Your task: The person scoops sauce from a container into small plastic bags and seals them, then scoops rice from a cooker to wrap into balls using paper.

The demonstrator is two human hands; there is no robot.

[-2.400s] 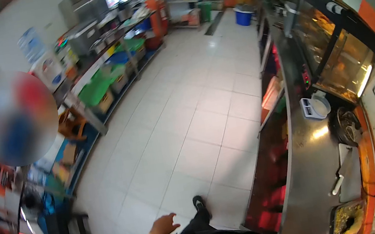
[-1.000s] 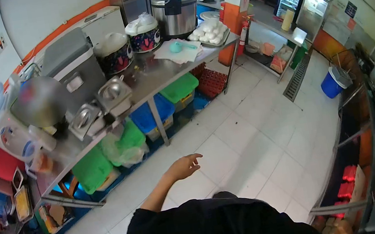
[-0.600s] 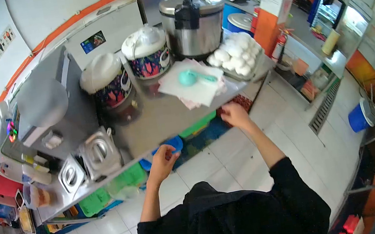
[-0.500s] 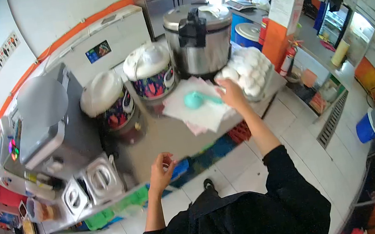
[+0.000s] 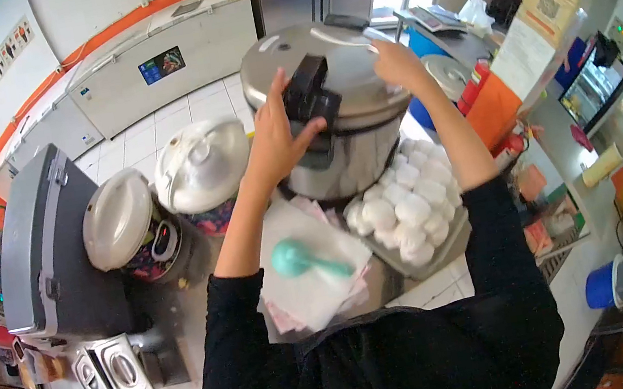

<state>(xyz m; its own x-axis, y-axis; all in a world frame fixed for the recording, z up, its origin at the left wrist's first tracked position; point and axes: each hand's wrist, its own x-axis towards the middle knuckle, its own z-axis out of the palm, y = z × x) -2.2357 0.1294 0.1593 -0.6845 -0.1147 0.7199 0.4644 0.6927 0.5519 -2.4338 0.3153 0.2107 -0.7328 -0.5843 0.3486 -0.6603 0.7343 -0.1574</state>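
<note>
A large steel rice cooker (image 5: 346, 176) with a domed lid stands on the counter. At its black front latch (image 5: 308, 89) is my left hand (image 5: 273, 136), fingers stretched upward and thumb apart, seemingly touching it. Above the lid's right side, my right hand (image 5: 399, 67) is closed on the end of a white spoon (image 5: 339, 37); its bowl end cannot be made out clearly. Between my forearms, a turquoise ladle (image 5: 293, 258) lies on white paper sheets (image 5: 308, 298). A tray (image 5: 397, 261) heaped with white rounded bundles (image 5: 413, 209) sits below my right forearm.
Two smaller rice cookers with white lids, one (image 5: 118, 219) beside the other (image 5: 202, 167), stand left. Farther left are a grey lidded machine (image 5: 48, 247) and steel lidded containers (image 5: 125, 367). White chest freezers (image 5: 165, 58) line the back wall. An orange-based pillar (image 5: 495, 110) rises at right.
My view has moved closer to the large cooker. My left hand has risen to its latch. My right hand has gone from beside the ladle up to the white spoon on the lid.
</note>
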